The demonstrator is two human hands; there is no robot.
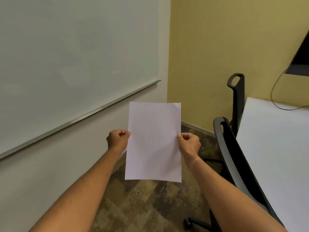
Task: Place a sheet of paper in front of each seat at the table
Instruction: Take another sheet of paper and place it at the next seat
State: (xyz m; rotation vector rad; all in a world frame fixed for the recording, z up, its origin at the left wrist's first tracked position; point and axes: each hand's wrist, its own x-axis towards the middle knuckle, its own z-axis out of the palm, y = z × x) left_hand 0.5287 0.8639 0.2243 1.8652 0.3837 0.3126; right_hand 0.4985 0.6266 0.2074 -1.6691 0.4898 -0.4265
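Note:
I hold a white sheet of paper [153,143] upright in front of me, above the carpeted floor. My left hand [117,139] pinches its left edge and my right hand [189,143] pinches its right edge, both about halfway up. The sheet's top right corner is slightly creased. Whether it is one sheet or a thin stack I cannot tell. The white table [275,139] lies to the right, apart from the paper. A dark office chair [234,156] stands pushed against the table's near edge, and a second chair [237,97] stands beyond it.
A large whiteboard [75,56] covers the wall on the left. A yellow wall closes the far side. A black cable [274,97] runs down onto the table from a dark screen [301,56] at the upper right. Patterned carpet [142,206] lies underfoot.

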